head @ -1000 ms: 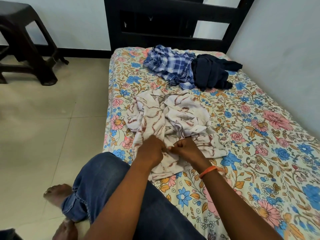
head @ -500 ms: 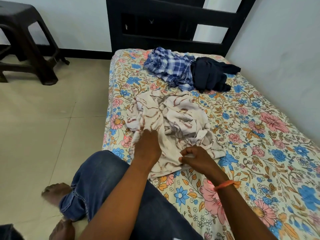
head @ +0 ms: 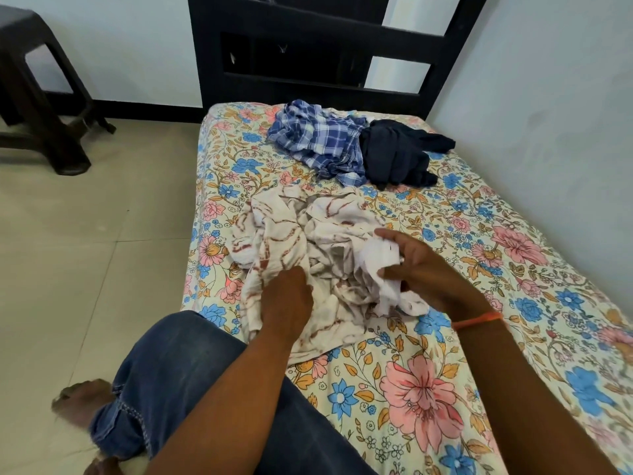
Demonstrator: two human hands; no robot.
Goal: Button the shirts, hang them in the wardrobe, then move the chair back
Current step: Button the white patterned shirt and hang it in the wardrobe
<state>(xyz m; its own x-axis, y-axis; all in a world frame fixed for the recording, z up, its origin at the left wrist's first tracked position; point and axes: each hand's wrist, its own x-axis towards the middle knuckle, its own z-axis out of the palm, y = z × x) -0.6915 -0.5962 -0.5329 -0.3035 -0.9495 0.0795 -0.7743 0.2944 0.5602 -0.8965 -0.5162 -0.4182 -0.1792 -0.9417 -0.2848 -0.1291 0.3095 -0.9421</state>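
Observation:
A crumpled white shirt with brown streaks [head: 291, 238] lies on the floral bedsheet in front of me. My left hand [head: 287, 303] grips the shirt's near left edge, fingers curled into the cloth. My right hand [head: 414, 265] pinches a raised fold of the shirt's right side and lifts it off the bed. Farther up the bed lie a blue checked shirt [head: 318, 138] and a dark navy shirt [head: 397, 156], side by side and bunched up. A dark plastic chair [head: 37, 97] stands on the floor at the far left.
The bed [head: 479, 255] runs along the right wall, with a black headboard [head: 308, 63] at its far end. Beige floor tiles [head: 85, 252] stretch to the left. My jeans-clad knee [head: 178, 382] sits at the bed's near left corner.
My hands have come apart. The right hand has moved right and up, lifting a fold of the white shirt. The left hand has stayed on the shirt's near edge.

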